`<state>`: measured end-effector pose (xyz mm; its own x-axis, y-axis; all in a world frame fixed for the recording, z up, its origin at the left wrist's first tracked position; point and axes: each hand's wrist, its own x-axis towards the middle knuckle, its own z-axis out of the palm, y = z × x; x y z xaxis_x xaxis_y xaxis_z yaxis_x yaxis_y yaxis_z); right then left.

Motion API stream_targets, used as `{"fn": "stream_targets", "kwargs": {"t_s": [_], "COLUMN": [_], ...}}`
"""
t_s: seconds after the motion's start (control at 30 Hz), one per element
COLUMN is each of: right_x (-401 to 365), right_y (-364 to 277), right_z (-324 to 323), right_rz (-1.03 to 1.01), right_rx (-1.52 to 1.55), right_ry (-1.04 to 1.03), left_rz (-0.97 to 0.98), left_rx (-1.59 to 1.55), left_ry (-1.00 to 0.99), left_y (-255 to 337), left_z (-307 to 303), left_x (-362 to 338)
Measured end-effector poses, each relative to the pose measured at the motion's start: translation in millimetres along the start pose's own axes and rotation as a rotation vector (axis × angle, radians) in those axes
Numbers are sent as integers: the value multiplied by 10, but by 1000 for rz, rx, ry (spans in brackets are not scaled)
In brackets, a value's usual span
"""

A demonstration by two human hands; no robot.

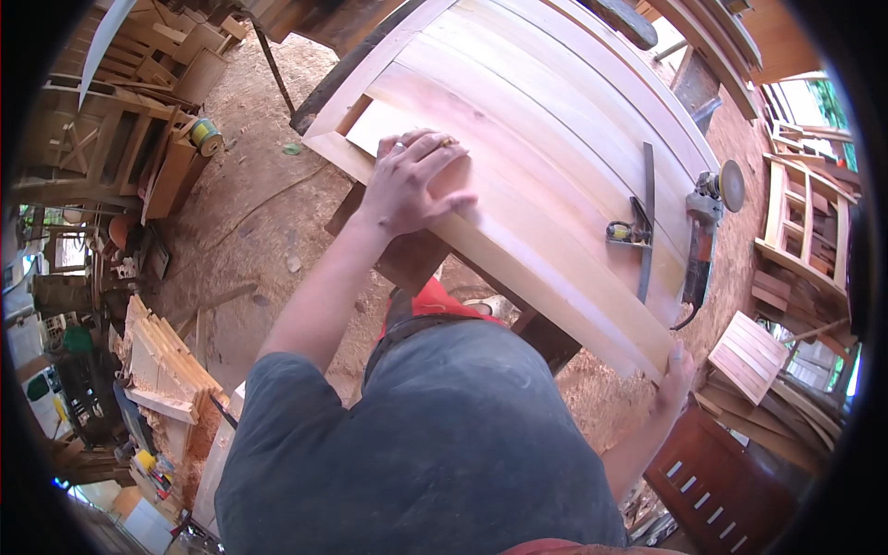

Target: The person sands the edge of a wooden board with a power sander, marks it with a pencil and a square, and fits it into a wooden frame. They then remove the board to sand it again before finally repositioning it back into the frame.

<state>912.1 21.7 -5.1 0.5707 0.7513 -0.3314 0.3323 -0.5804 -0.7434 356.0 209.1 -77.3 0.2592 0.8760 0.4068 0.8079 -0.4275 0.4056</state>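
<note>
The left hand (412,185) is spreading its fingers over the pale board (555,291) lying along the wooden panel's (518,102) near edge; the right hand (675,377) is bracing the right end, its finger closure unclear. Uneven pressure could be skewing the board. Toward the right edge, the angle grinder (707,211) and yellow-and-black tool (622,232) are obstructing sideways movement.

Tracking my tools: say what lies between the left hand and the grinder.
Between left hand and grinder, the head view shows planks, a yellow-and-black tool and a dark strip.
</note>
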Motion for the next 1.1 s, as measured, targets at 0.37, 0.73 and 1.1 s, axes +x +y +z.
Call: {"fn": "stream_targets", "kwargs": {"t_s": [0.37, 0.73, 1.1], "right_x": [162, 382, 73], "right_y": [5, 14, 440], "right_z": [353, 251, 642], "right_rz": [45, 78, 133], "right_rx": [97, 102, -122], "right_ry": [156, 91, 236], "left_rz": [76, 84, 126], "left_rx": [-100, -82, -93], "left_ry": [-67, 2, -104], "left_y": [-267, -282, -293], "left_z": [-28, 93, 20], "left_x": [-76, -132, -53]}}
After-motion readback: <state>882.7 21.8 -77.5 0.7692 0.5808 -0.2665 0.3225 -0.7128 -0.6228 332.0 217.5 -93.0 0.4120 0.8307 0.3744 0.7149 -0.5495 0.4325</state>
